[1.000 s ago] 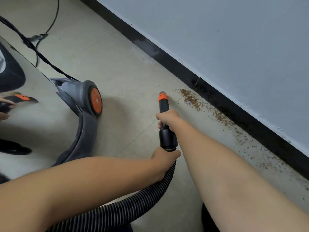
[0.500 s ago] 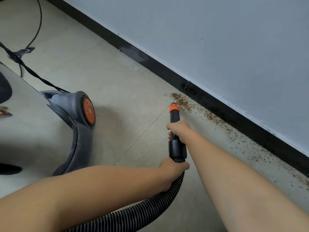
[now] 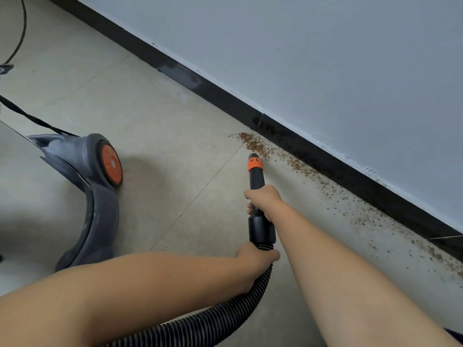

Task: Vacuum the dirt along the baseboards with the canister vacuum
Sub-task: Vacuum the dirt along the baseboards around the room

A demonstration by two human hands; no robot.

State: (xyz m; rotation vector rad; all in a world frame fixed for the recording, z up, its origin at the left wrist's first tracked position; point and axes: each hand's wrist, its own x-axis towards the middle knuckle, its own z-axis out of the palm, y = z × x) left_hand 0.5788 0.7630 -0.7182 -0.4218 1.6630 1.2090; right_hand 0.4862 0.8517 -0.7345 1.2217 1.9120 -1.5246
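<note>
Right hand: the right hand [image 3: 264, 200] is wrapped around the black nozzle tube [image 3: 256, 180], fingers curled under it, well up the tube; judged, this grip steers the tip.
Left hand: the left hand [image 3: 255, 259] grips the ribbed hose [image 3: 225, 314] right where it joins the tube's cuff; judged, it carries the hose's weight so the tip can aim freely.
Nozzle tip: the orange collar [image 3: 254, 164] and the dark mouth beyond it point far and slightly right, at the near edge of the thickest dirt.
Dirt: brown crumbs [image 3: 255, 145] lie in a band on the floor [image 3: 162, 121] along the black baseboard [image 3: 313, 156], densest at the far left end, thinning to scattered specks toward the near right.
Canister: the grey canister vacuum [image 3: 95, 196] sits at the left, well apart from the dirt, orange wheel hub [image 3: 111, 164] facing right; whatever it has collected inside is hidden.
Cord: a black cable [image 3: 30, 116] runs off from the canister to the far left.
Progress: judged, most of the band remains to be cleaned.
</note>
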